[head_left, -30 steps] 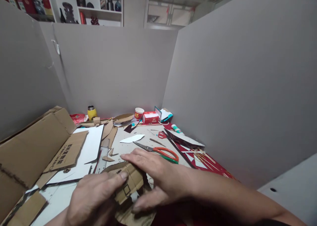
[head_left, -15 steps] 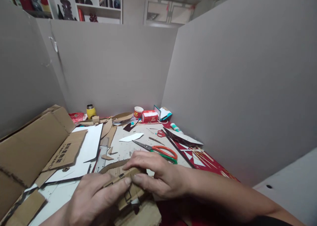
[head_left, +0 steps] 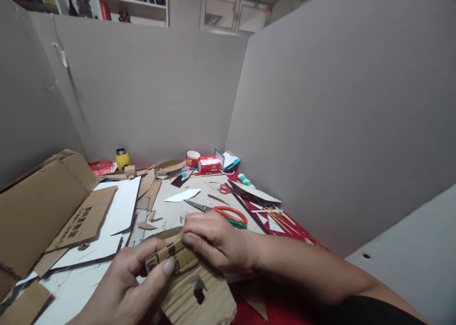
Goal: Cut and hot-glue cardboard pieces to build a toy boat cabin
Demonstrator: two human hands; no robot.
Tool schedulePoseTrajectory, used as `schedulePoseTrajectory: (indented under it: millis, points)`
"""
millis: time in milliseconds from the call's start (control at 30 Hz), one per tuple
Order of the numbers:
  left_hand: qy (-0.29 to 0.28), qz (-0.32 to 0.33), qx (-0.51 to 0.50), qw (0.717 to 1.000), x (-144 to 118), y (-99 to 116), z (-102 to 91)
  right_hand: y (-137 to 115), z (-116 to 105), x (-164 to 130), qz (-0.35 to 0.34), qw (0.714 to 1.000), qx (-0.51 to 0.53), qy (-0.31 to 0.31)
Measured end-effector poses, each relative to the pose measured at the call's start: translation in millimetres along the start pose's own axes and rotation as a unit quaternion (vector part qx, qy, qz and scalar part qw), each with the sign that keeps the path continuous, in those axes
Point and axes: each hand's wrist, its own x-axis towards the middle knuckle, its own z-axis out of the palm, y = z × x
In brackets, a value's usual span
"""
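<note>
A folded, printed corrugated cardboard piece (head_left: 190, 276) is gripped between fingers and thumb by both left hand (head_left: 121, 278) and right hand (head_left: 221, 239), near orange-and-green-handled scissors (head_left: 211, 208).

Looks like a piece of brown corrugated cardboard (head_left: 185, 287), with a ribbed lower face and a narrower strip (head_left: 185, 260) printed in black characters along the top. Shows a ragged hole (head_left: 199, 295) in the ribbed face. Held tilted, low in the view.

Smooth grey partition walls (head_left: 142, 87) on three sides, white open shelving (head_left: 142, 17) beyond the back one
</note>
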Motion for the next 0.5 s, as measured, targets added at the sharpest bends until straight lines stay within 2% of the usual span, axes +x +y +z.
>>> schedulePoseTrajectory:
  millis: [133,167,233,267,300,333,433,500]
  points:
    - [0.046,0.031,0.051,0.997,-0.9,-6.5,3.5,7.4,-5.0,0.4,0.037,0.995,0.075,-0.052]
    - [0.058,0.040,0.064,0.995,-0.7,-9.4,1.7,13.1,-9.7,-0.7,0.063,0.991,0.090,-0.073]
    - [0.078,0.045,0.086,0.992,0.8,-15.9,-5.1,29.3,-22.8,-6.0,0.162,0.977,0.071,-0.116]
    - [0.094,0.046,0.098,0.990,2.0,-19.2,-9.6,38.9,-30.4,-10.6,0.233,0.964,0.020,-0.125]
    - [0.117,0.045,0.115,0.985,3.4,-22.4,-14.4,48.7,-37.7,-16.8,0.307,0.937,-0.071,-0.150]
    - [0.154,0.051,0.136,0.977,4.9,-25.3,-19.1,57.8,-44.2,-24.3,0.343,0.919,-0.115,-0.159]
    - [0.264,0.049,0.212,0.940,9.8,-31.4,-30.0,75.8,-53.8,-51.1,0.410,0.866,-0.194,-0.211]
    - [0.303,0.054,0.234,0.922,12.9,-33.6,-33.8,79.1,-51.8,-66.7,0.432,0.837,-0.221,-0.253]
